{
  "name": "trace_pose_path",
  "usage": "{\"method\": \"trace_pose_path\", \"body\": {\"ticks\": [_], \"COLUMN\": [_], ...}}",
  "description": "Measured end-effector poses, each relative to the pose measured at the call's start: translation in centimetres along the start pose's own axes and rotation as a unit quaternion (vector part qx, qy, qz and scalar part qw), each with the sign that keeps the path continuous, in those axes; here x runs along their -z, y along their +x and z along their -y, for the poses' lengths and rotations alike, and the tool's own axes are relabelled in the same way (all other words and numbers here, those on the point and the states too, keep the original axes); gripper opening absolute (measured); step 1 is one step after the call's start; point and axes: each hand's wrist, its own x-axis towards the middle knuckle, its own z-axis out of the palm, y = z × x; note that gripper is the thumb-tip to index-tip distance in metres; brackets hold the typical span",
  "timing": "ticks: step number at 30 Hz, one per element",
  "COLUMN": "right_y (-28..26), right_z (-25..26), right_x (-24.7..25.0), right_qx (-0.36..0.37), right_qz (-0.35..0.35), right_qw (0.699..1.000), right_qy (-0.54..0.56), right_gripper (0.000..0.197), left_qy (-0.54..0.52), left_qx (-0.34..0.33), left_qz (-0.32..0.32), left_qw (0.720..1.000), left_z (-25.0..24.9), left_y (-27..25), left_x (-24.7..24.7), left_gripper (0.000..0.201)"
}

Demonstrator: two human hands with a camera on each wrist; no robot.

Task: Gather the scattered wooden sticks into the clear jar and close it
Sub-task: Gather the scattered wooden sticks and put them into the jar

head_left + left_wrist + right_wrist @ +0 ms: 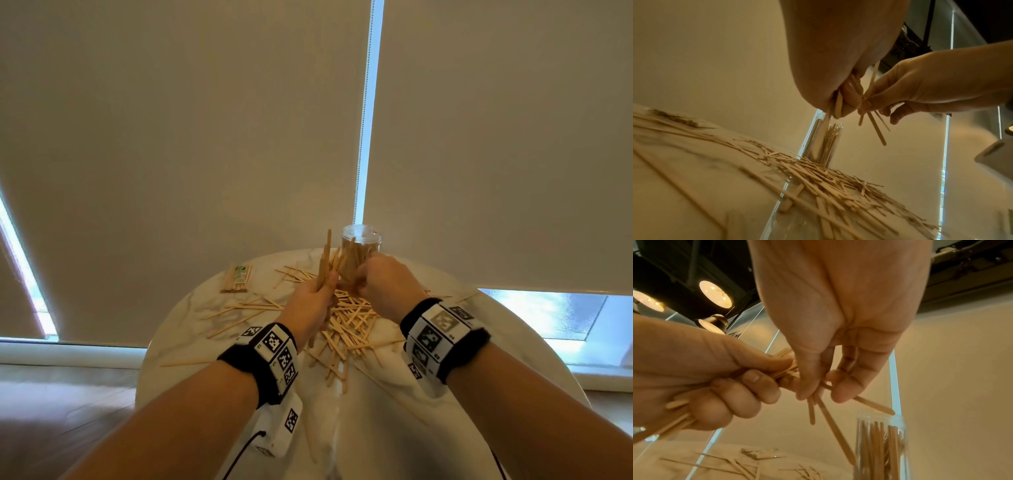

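Many flat wooden sticks (346,325) lie heaped on the round marble table (428,428). The clear jar (360,250) stands upright at the far edge, lidless and partly filled with sticks (879,444). My left hand (313,299) grips an upright bundle of sticks (323,263) above the heap. Just right of it, my right hand (380,281) pinches a few sticks (828,415) between thumb and fingers, close in front of the jar. In the left wrist view the pinched sticks (875,128) hang down from the right hand (920,91). No lid is visible.
A wrapped packet of sticks (237,278) lies at the table's far left. Long thin skewers (236,323) are scattered on the left side. Roller blinds (171,137) hang close behind the table, and wooden floor (61,404) shows at the left.
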Motion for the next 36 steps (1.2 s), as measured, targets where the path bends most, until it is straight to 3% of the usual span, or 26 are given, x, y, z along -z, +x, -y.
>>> {"method": "trace_pose_path", "body": {"ticks": [4, 8, 11, 13, 17, 21, 23, 26, 28, 30, 32, 34, 36], "right_y": [-0.2, -0.7, -1.6, -1.9, -2.1, -2.9, -3.4, -4.2, -4.6, -4.8, -4.8, -4.3, -3.2], "right_z": [-1.1, -0.9, 1.0, 2.1, 3.2, 3.5, 3.7, 4.2, 4.7, 5.0, 5.3, 4.9, 4.1], "right_x": [0.7, 1.1, 1.2, 0.6, -0.9, -0.8, -0.5, -0.8, -1.7, -2.2, -2.3, -1.9, -1.1], "right_qx": [-0.048, -0.106, -0.092, -0.044, -0.003, -0.004, -0.011, -0.022, -0.03, -0.063, -0.077, -0.065, -0.064], "right_qz": [0.011, 0.049, 0.129, 0.151, 0.109, 0.114, 0.158, 0.266, 0.289, 0.258, 0.245, 0.267, 0.238], "right_qw": [0.999, 0.99, 0.966, 0.971, 0.986, 0.983, 0.978, 0.961, 0.945, 0.918, 0.9, 0.918, 0.942], "right_qy": [-0.015, 0.084, 0.205, 0.178, 0.123, 0.145, 0.137, 0.073, 0.149, 0.296, 0.352, 0.285, 0.228], "right_gripper": [0.01, 0.016, 0.019, 0.018, 0.017, 0.021, 0.032, 0.048, 0.036, 0.023, 0.02, 0.024, 0.027], "left_qy": [0.019, -0.008, 0.048, 0.038, 0.017, 0.049, -0.004, -0.187, -0.237, -0.219, -0.189, -0.129, -0.045], "left_qx": [-0.009, 0.003, -0.016, -0.01, 0.025, 0.015, 0.02, 0.006, -0.005, -0.007, -0.003, 0.007, 0.021], "left_qz": [-0.049, -0.057, -0.032, -0.024, -0.066, -0.075, -0.113, -0.145, -0.139, -0.116, -0.097, -0.097, -0.085], "left_qw": [0.999, 0.998, 0.998, 0.999, 0.997, 0.996, 0.993, 0.972, 0.962, 0.969, 0.977, 0.987, 0.995], "left_z": [0.4, 0.3, 0.1, -0.3, -0.8, -0.4, -0.9, -1.9, -2.3, -2.3, -2.2, -1.9, -1.4], "left_y": [0.2, 0.2, 0.0, -0.1, 0.3, 0.4, 0.4, 0.4, 0.1, -0.3, -0.6, -0.7, -1.0], "left_x": [0.2, 0.1, -0.9, -1.6, -1.5, -0.4, 0.1, 0.5, 0.3, 0.1, 0.3, 1.1, 1.9], "left_gripper": [0.039, 0.036, 0.055, 0.061, 0.035, 0.033, 0.031, 0.022, 0.02, 0.019, 0.021, 0.027, 0.034]}}
